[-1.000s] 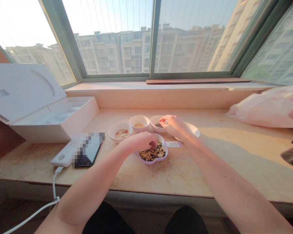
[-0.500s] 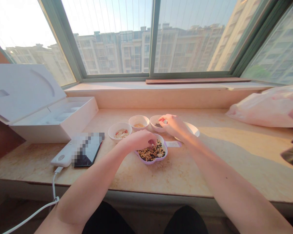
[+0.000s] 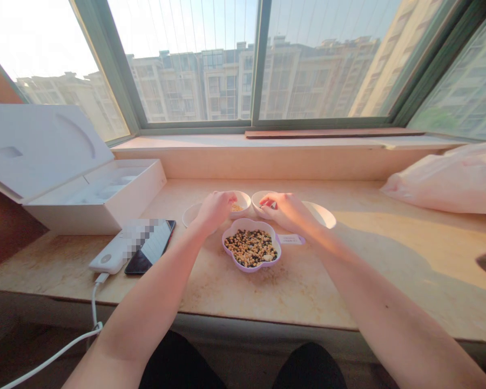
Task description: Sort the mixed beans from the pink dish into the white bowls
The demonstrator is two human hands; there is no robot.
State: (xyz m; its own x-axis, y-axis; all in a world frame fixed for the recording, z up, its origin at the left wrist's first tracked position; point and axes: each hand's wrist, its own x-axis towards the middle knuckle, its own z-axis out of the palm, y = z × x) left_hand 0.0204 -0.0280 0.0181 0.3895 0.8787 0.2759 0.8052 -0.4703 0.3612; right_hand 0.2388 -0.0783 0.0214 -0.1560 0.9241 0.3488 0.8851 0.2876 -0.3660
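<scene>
Our left hand (image 3: 215,208) curls over the middle bowl (image 3: 246,203), right hand (image 3: 284,209) over the right bowl (image 3: 255,204); whether pinching, we cannot tell. Some grains (image 3: 237,207) sit apart; mixed beans (image 3: 249,247) remain in the nearer lavender dish (image 3: 251,269).

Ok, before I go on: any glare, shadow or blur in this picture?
Head view: upper-left sky washed out to white; head view: soft-edged shadow across the right of the counter; head view: phone partly hidden by pixelation; head view: print on the label too soft to read, though dark and tan beans tell apart.
</scene>
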